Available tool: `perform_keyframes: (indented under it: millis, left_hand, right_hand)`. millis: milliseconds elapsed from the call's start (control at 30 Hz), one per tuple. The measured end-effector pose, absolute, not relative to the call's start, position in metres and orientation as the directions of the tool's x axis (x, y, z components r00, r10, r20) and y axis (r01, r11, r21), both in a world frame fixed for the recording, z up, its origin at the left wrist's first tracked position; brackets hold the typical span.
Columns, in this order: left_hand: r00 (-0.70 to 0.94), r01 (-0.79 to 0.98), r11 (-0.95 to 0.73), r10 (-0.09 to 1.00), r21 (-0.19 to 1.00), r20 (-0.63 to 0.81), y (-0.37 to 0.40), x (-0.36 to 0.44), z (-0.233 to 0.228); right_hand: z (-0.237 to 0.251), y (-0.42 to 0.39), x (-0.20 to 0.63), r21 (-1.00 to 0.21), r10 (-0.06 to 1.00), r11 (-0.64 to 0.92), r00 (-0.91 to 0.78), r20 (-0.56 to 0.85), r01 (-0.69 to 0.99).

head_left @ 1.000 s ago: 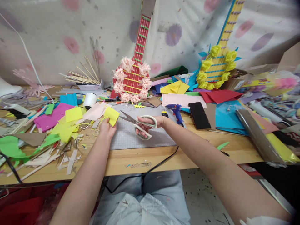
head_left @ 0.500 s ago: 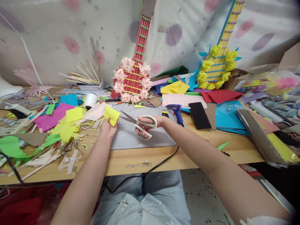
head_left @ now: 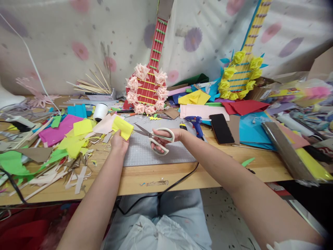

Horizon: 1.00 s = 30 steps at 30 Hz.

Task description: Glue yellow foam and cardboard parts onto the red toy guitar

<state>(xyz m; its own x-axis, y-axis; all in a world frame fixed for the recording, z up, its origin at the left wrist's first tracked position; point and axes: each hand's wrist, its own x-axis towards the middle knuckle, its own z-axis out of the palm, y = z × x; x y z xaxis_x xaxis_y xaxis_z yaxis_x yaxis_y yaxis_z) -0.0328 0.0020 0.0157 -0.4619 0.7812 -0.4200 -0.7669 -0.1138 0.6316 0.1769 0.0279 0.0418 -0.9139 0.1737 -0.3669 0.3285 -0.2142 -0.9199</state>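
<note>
Left hand (head_left: 119,143) pinching yellow paper (head_left: 122,127) above its grip, right hand (head_left: 162,136) clenched in open scissors (head_left: 154,137) just beside, paper now tilted slightly higher than before

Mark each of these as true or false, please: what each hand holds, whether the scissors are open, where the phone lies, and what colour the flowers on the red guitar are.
1. The left hand holds a yellow paper piece. True.
2. The right hand holds a glue gun. False: it holds the scissors; the glue gun lies on the table, untouched.
3. The scissors' blades are parted, pointing toward the yellow paper. True.
4. The phone lies to the left of the cutting mat. False: it lies to the right, screen dark.
5. The red guitar bears blue flowers. False: they are pale pink.
</note>
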Motion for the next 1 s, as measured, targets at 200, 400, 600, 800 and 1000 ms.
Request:
perform_keyframes:
  millis: [200, 400, 600, 800, 1000]
  left_hand:
    - [-0.501, -0.744, -0.138, 0.763, 0.654, -0.409, 0.002, -0.031, 0.018]
    - [-0.539, -0.717, -0.181, 0.757, 0.673, -0.370, 0.002, -0.031, 0.015]
    - [-0.565, -0.686, -0.240, 0.771, 0.687, -0.295, 0.004, -0.031, 0.012]
    - [-0.548, -0.694, -0.227, 0.782, 0.684, -0.297, 0.004, -0.029, 0.014]
    - [-0.509, -0.732, -0.180, 0.787, 0.657, -0.350, 0.001, -0.030, 0.016]
  right_hand:
    - [0.041, 0.029, 0.177, -0.920, 0.163, -0.224, -0.919, -0.360, 0.321]
    - [0.038, 0.031, 0.176, -0.925, 0.155, -0.245, -0.930, -0.332, 0.290]
    - [0.039, 0.032, 0.178, -0.924, 0.167, -0.258, -0.928, -0.332, 0.284]
    - [0.032, 0.039, 0.178, -0.918, 0.164, -0.281, -0.929, -0.332, 0.278]
    - [0.027, 0.041, 0.180, -0.908, 0.181, -0.326, -0.926, -0.333, 0.263]
